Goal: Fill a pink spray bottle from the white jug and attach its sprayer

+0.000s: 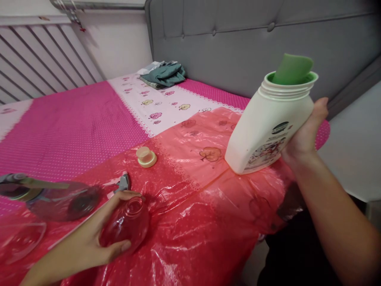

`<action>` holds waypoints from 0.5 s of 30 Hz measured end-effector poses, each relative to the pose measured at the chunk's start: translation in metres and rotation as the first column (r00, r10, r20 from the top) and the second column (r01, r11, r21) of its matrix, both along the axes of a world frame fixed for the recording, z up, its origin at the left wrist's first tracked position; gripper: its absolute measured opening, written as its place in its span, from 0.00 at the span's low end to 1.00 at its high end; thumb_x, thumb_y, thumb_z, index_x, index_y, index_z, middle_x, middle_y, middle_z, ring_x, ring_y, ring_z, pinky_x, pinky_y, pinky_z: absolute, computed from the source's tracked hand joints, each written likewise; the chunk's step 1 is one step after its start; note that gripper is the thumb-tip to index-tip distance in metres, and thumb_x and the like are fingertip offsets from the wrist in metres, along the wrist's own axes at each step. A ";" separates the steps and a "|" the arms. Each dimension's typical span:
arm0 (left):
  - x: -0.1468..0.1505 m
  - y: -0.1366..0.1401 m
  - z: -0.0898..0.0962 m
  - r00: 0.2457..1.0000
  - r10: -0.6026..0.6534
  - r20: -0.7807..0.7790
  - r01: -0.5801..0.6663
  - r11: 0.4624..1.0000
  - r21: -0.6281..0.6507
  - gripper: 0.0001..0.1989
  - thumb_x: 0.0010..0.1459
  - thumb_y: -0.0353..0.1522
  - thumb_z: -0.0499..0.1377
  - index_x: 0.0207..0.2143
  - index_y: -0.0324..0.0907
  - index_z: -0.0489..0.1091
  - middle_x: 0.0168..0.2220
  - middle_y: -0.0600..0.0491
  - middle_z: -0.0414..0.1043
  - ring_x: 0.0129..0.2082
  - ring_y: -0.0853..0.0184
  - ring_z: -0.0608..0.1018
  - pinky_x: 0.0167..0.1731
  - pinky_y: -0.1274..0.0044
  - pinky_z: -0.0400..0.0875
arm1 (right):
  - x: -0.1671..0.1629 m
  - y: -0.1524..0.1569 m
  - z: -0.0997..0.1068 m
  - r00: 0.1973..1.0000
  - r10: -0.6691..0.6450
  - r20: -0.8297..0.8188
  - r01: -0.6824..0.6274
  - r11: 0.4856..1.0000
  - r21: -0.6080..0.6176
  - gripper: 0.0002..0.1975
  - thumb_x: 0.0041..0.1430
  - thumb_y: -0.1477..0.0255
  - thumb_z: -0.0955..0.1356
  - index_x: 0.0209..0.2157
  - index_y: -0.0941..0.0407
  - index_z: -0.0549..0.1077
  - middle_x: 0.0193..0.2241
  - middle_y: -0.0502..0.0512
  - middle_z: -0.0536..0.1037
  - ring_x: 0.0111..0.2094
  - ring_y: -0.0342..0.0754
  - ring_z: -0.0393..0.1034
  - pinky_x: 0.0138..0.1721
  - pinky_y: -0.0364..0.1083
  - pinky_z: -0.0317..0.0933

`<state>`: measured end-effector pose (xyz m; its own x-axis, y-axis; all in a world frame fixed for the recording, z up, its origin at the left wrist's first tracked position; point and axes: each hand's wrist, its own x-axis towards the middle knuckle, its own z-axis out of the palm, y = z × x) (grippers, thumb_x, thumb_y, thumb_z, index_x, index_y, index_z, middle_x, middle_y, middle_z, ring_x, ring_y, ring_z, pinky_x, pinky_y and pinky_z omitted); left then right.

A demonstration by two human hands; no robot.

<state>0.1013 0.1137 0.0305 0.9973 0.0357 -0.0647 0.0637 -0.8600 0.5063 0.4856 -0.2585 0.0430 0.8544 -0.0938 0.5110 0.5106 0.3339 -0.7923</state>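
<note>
My left hand (pixel 89 244) is closed around a small, clear round bottle (pixel 131 230) whose uncapped mouth faces up. On the right, my right hand (pixel 302 139) grips a white laundry detergent bottle (pixel 256 131) from its far side; some fingers are hidden behind it. This bottle leans to the right, its base at or just above the red plastic sheet. A green pouring spout (pixel 293 69) rises from its open, threaded neck. Between the hands lies a pale yellowish cap (pixel 146 157). Just beyond my left fingers is a small grey trigger-like piece (pixel 123 182).
Red see-through plastic sheeting (pixel 184 238) covers the near bed, over a pink patterned bedsheet (pixel 74 115). A larger clear bottle with a dark-topped head (pixel 65 200) and a clear dish-like item (pixel 26 238) lie left. Folded clothes (pixel 163 74) sit by the grey headboard (pixel 238 47).
</note>
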 end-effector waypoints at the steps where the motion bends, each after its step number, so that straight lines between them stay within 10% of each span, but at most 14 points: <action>1: 0.000 0.001 0.000 1.000 0.001 -0.010 -0.001 1.000 -0.005 0.43 0.61 0.47 0.67 0.76 0.51 0.62 0.77 0.44 0.64 0.74 0.40 0.70 0.70 0.54 0.70 | 0.000 0.000 0.000 1.000 -0.003 0.002 0.003 1.000 0.002 0.40 0.62 0.31 0.59 0.36 0.54 0.79 0.59 0.60 0.81 0.65 0.59 0.74 0.62 0.58 0.74; 15: 0.006 -0.007 0.007 0.999 -0.005 0.036 0.005 1.000 -0.018 0.40 0.60 0.47 0.68 0.73 0.48 0.66 0.73 0.44 0.70 0.70 0.42 0.76 0.68 0.58 0.75 | -0.007 -0.002 0.008 0.998 -0.037 0.058 0.036 0.999 0.011 0.38 0.62 0.32 0.60 0.34 0.52 0.79 0.44 0.56 0.85 0.66 0.58 0.74 0.75 0.60 0.60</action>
